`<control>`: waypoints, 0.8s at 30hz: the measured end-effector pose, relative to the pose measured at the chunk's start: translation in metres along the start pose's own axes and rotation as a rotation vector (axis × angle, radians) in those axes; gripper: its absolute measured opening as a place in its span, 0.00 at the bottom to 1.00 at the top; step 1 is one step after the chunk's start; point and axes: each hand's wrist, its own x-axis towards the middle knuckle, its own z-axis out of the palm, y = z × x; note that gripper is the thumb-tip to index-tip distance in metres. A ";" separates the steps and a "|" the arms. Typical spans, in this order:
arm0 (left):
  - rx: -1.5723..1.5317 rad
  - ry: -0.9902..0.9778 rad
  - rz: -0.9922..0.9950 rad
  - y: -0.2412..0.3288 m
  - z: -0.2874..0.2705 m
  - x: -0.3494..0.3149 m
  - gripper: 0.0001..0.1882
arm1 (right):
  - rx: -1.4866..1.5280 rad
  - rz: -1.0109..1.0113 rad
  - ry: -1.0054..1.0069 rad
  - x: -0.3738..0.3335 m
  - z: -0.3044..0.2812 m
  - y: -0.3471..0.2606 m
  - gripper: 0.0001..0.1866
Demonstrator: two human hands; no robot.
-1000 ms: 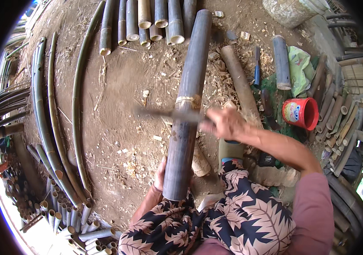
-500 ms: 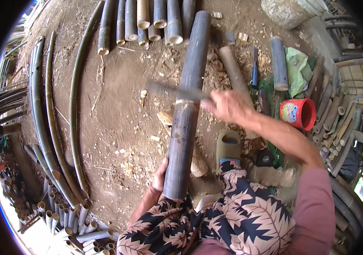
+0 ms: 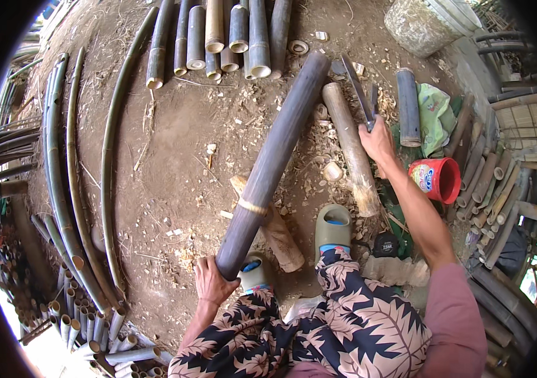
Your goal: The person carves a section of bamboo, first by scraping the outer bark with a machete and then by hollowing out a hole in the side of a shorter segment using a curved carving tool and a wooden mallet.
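Note:
A thick, dark bamboo section (image 3: 281, 148) slants up and to the right in front of me, with a pale scraped ring around its node. My left hand (image 3: 213, 281) is closed on its near end, beside my left slipper. Off to the right, apart from the bamboo, my right hand (image 3: 378, 143) grips a long knife (image 3: 358, 88) whose blade points away from me. Just past that hand a chisel (image 3: 374, 96) shows in part; the rest is hidden. Under the bamboo lies a short wooden log (image 3: 280, 238), partly covered by it.
Another log (image 3: 350, 151) lies between the bamboo and my right hand. A red bucket (image 3: 436, 180), a green cloth (image 3: 437, 120) and a short bamboo piece (image 3: 409, 107) are at right. Cut bamboo tubes (image 3: 259, 53) line the far side; long poles (image 3: 117, 151) lie left. Wood chips litter the ground.
The knife has left the bamboo's node and moved right and away with my right hand. The bamboo's near end has shifted left, off my lap, and its far end tilts right.

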 end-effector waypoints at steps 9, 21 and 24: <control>-0.303 -0.185 -0.036 0.093 -0.016 0.078 0.56 | -0.111 -0.127 0.025 -0.012 0.036 0.060 0.40; -1.088 -0.170 0.280 0.083 -0.065 0.095 0.56 | 1.523 0.068 -0.791 -0.162 0.047 -0.148 0.43; -1.341 -0.026 0.344 0.108 -0.103 0.088 0.54 | 1.438 -0.357 -0.699 -0.134 -0.017 -0.226 0.45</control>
